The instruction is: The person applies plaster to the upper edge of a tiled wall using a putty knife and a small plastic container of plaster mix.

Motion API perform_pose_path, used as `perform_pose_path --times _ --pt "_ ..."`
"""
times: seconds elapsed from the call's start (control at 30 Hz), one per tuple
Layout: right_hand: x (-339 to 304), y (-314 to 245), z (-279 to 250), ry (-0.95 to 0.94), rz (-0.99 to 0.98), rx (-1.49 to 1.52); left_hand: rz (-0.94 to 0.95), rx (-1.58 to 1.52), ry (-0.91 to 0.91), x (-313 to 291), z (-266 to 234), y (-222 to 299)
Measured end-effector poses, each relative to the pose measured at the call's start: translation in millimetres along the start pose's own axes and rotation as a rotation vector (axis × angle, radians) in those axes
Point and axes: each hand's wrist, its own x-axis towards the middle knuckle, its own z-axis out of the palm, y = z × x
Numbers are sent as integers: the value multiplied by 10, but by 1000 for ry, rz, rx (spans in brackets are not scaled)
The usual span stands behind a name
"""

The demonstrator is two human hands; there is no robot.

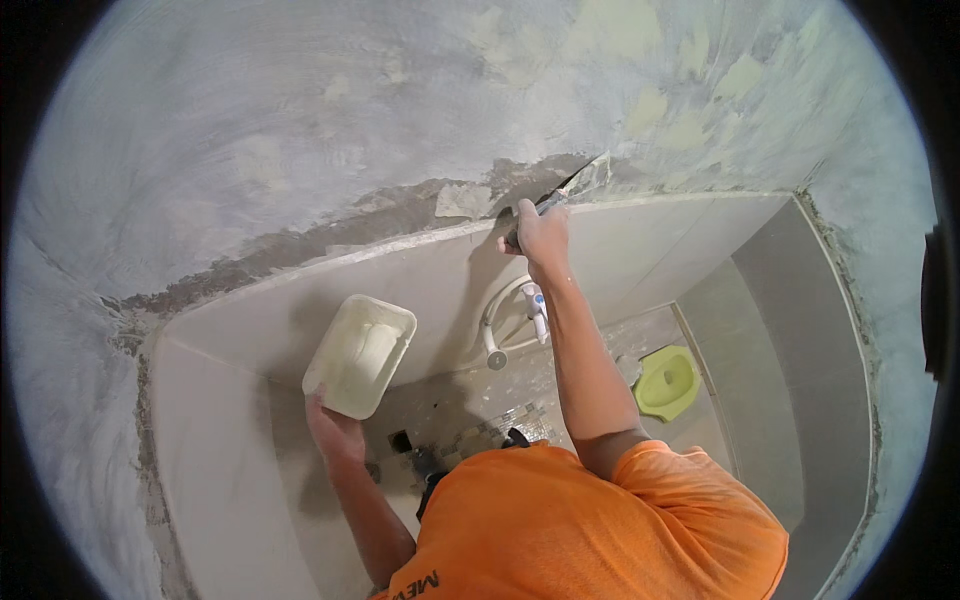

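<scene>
At the tiling's top edge (400, 245), your right fingers (527, 211) grip a scraper (577, 183) slanting up-right; lower left, your left fingers (319, 398) hold a tub (328, 352).

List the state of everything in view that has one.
Cream tub: uncovered, pale material inside
Left hand: gripping the cream tub
Putty knife: raised to the wall; blade contact unclear
Right hand: gripping the putty knife
Wall: patchy, dark rough strip along lower part
White tap: no water visibly flowing
Squat toilet: uncovered
</scene>
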Motion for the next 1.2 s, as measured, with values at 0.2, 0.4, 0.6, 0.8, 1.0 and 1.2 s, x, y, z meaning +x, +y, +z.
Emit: perform_pose_path --times 0.2,0.4,0.6,0.8,1.0,1.2 --pt "-64 -194 459 71 -18 28 237 320 -134 409 -605 198" --pt "-538 94 1151 -73 77 -16 -27 -174 -125 653 -1007 681" --pt "-1017 495 1666 -196 89 -147 4 -9 -223 967 -1253 788" --pt "-1857 482 1538 -304 125 -250 -157 54 -314 1027 -756 641" --pt "-1619 335 430 -27 189 -338 -315 15 -386 1017 -365 181" --pt "-906 88 -706 130 128 -89 -305 17 -425 896 160 -120"
